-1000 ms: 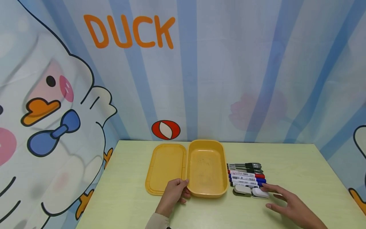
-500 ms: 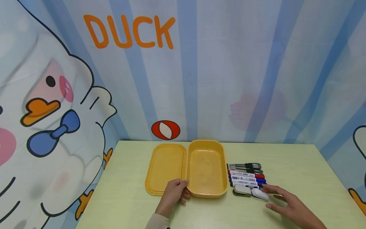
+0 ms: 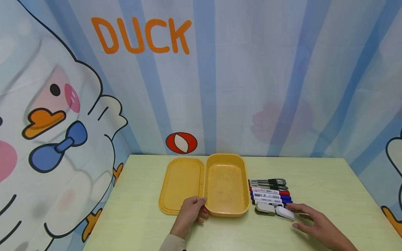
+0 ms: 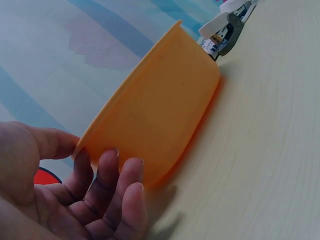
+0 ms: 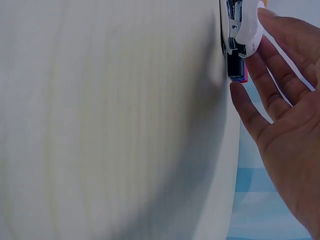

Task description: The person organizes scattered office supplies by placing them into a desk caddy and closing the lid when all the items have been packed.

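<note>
The left hand (image 3: pixel 190 210) is covering a corner of the yellow lid (image 3: pixel 181 184); the head view's bottom edge is cutting off the sleeve (image 3: pixel 172 243) and right forearm (image 3: pixel 338 238). Print on the markers (image 3: pixel 268 196) is appearing too small to read. The right wrist view's top is cropping the white stapler (image 5: pixel 248 27).

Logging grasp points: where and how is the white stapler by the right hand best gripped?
Probably pinch the white stapler across its narrow width, coming from the right: its left end sits beside the other stapler, while its right end faces the right hand.
</note>
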Available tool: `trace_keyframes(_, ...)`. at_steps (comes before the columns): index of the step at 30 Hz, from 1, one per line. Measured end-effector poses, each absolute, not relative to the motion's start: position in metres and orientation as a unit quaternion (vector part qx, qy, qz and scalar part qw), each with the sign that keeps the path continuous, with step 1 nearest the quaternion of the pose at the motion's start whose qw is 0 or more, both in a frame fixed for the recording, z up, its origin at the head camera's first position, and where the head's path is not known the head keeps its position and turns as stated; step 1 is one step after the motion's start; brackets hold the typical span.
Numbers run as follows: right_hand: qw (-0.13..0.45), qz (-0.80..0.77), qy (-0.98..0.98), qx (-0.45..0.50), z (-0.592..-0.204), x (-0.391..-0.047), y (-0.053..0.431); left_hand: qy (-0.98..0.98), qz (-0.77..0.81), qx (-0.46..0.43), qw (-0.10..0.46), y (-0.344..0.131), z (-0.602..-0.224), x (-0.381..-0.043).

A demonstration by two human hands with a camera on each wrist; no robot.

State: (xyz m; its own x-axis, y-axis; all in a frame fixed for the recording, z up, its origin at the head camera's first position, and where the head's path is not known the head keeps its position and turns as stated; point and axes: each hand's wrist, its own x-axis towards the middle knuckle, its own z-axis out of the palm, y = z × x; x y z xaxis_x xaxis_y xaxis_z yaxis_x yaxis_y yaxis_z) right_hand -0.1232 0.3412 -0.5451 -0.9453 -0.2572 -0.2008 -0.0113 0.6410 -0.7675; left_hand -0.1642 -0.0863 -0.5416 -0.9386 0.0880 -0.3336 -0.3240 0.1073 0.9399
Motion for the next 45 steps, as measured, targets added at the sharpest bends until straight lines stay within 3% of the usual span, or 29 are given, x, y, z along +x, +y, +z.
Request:
trace_keyframes(31, 0.11, -0.377, 0.912, -0.119, -0.561, -0.129, 0.35, 0.728, 0.661, -0.09, 0.157, -0.087, -0.55, -0.166)
trace_keyframes(45, 0.107, -0.363, 0.923, -0.068, -0.563, -0.135, 0.344, 0.726, 0.663, -0.09, 0.158, -0.086, -0.548, -0.166)
